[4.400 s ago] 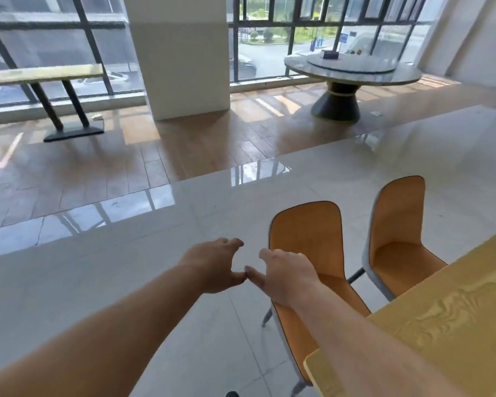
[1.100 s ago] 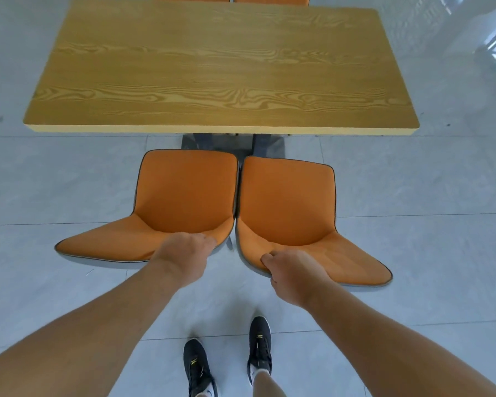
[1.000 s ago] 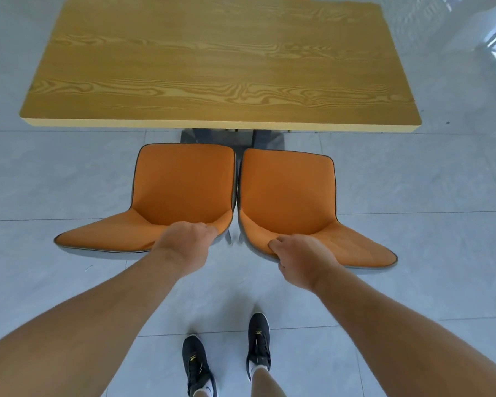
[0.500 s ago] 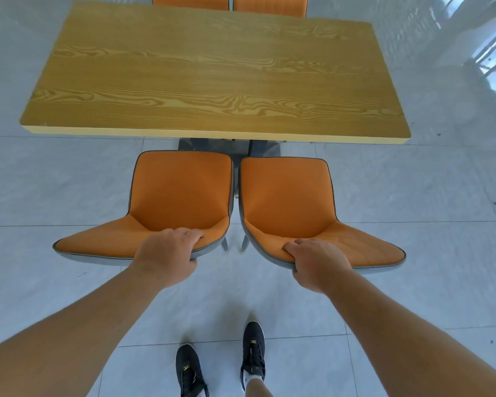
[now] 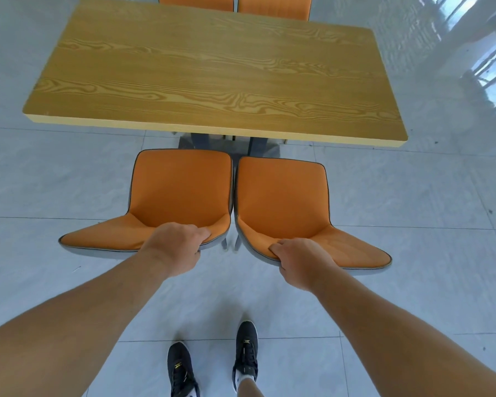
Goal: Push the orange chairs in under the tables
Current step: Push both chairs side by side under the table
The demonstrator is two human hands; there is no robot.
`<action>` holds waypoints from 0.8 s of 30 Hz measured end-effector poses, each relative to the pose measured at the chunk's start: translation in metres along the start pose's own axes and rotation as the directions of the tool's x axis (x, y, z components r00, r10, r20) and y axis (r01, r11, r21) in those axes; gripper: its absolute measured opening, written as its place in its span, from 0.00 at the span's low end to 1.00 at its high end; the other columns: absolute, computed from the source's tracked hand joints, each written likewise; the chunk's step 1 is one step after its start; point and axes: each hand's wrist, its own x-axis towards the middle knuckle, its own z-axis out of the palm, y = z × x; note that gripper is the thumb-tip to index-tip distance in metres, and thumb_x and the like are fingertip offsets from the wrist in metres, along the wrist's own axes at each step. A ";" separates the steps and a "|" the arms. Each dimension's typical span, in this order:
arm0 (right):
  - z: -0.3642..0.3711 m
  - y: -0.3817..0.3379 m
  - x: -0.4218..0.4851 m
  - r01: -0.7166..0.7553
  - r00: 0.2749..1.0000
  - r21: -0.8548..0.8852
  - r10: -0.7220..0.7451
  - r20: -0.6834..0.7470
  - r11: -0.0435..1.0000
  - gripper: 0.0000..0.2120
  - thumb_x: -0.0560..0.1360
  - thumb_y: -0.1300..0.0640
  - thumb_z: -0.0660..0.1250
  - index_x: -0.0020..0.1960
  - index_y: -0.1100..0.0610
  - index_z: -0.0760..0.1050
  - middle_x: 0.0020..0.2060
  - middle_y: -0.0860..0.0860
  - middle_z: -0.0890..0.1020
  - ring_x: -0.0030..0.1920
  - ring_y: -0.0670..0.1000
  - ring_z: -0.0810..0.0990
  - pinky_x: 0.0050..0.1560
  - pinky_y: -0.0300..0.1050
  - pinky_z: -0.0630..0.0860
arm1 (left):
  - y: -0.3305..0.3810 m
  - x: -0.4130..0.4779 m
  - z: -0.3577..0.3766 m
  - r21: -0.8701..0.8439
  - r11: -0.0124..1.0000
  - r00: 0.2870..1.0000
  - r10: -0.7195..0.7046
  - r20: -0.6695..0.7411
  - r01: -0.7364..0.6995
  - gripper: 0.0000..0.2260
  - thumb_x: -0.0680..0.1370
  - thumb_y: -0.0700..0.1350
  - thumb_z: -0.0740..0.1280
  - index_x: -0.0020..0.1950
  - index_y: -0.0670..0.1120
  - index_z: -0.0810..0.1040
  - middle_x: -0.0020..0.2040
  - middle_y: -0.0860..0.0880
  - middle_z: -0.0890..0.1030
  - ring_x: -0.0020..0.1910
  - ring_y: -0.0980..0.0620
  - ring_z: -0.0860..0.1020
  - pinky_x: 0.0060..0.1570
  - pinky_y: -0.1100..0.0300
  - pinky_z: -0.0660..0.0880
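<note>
- Two orange chairs stood side by side in the middle of the frame, almost touching, their seats facing the desk (image 5: 212,81) above them.
- The left chair (image 5: 181,187) and the right chair (image 5: 281,196) had their front seat edges just short of the desk's near edge, so neither was under it yet.
- The left hand (image 5: 173,247) was closed over the top edge of the left chair's backrest, fingers curled onto the orange side.
- The right hand (image 5: 301,262) was closed in the same way on the right chair's backrest, near its inner end.
- Each chair thus lay directly beyond its hand, toward the top of the frame, with the backrest nearest the person.
- Gripping the backrest tops probably let both chairs be steered straight and pushed together, one per arm.
- The shoes (image 5: 212,365) at the bottom centre stood behind the gap between the chairs, which suited an even push.
- Two more orange chairs (image 5: 235,4) showed at the top edge, tucked in at the desk's far side.
- The desk's base showed between the desk edge and the seats; the chair legs might meet it.
</note>
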 end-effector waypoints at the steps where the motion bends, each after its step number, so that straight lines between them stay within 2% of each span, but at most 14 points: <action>1: 0.002 -0.001 -0.002 0.008 1.000 0.003 -0.008 -0.001 1.000 0.07 0.82 0.56 0.63 0.58 0.53 0.77 0.44 0.47 0.80 0.39 0.52 0.77 0.37 0.45 0.72 | 0.000 -0.002 0.001 0.001 1.000 1.000 0.004 0.006 -0.004 0.12 0.76 0.46 0.71 0.59 0.49 0.82 0.37 0.51 0.81 0.32 0.50 0.76 0.29 0.59 0.67; 4: 0.007 -0.001 -0.004 0.014 1.000 0.015 -0.013 -0.012 1.000 0.07 0.81 0.57 0.63 0.57 0.53 0.77 0.41 0.46 0.75 0.37 0.52 0.74 0.34 0.44 0.66 | -0.001 -0.007 0.002 0.008 1.000 1.000 0.018 0.012 -0.018 0.12 0.77 0.46 0.70 0.59 0.49 0.82 0.38 0.52 0.82 0.33 0.49 0.79 0.30 0.60 0.69; 7: 0.008 -0.001 -0.002 0.014 1.000 0.020 -0.013 -0.022 1.000 0.07 0.81 0.56 0.63 0.56 0.53 0.77 0.41 0.47 0.77 0.37 0.52 0.73 0.34 0.44 0.66 | 0.001 -0.007 0.003 0.011 1.000 1.000 0.026 0.009 -0.026 0.12 0.77 0.48 0.70 0.60 0.50 0.82 0.38 0.52 0.83 0.32 0.50 0.78 0.30 0.60 0.70; 11: 0.002 -0.003 0.009 0.017 0.999 0.027 -0.016 -0.041 0.999 0.07 0.81 0.56 0.63 0.57 0.53 0.78 0.42 0.47 0.78 0.37 0.51 0.73 0.34 0.45 0.69 | -0.001 0.007 -0.001 0.027 0.999 1.000 0.030 0.002 -0.030 0.10 0.78 0.49 0.69 0.58 0.50 0.81 0.38 0.53 0.81 0.32 0.51 0.75 0.29 0.61 0.67; 14: -0.002 0.004 0.010 0.009 1.000 0.011 -0.008 -0.028 1.000 0.08 0.81 0.56 0.63 0.58 0.52 0.78 0.42 0.46 0.78 0.38 0.51 0.74 0.35 0.44 0.68 | -0.004 0.011 -0.002 0.049 0.998 0.999 0.040 0.009 -0.040 0.10 0.79 0.49 0.68 0.58 0.50 0.81 0.38 0.53 0.81 0.32 0.52 0.74 0.29 0.61 0.65; 20: -0.001 0.009 0.007 -0.014 1.000 0.001 0.014 -0.003 1.000 0.11 0.80 0.57 0.63 0.60 0.52 0.77 0.46 0.47 0.80 0.43 0.53 0.79 0.38 0.46 0.73 | -0.003 0.008 0.001 0.067 0.998 1.000 0.020 0.012 -0.021 0.12 0.78 0.52 0.67 0.60 0.51 0.81 0.38 0.53 0.81 0.32 0.52 0.76 0.29 0.61 0.69; 24: 0.000 0.009 0.009 -0.023 1.000 -0.008 0.023 -0.001 1.000 0.12 0.80 0.57 0.63 0.62 0.52 0.77 0.47 0.47 0.81 0.43 0.53 0.80 0.40 0.48 0.79 | -0.002 0.009 0.001 0.081 0.997 0.999 -0.002 0.033 -0.001 0.11 0.77 0.53 0.66 0.57 0.52 0.80 0.37 0.54 0.80 0.32 0.52 0.76 0.29 0.61 0.69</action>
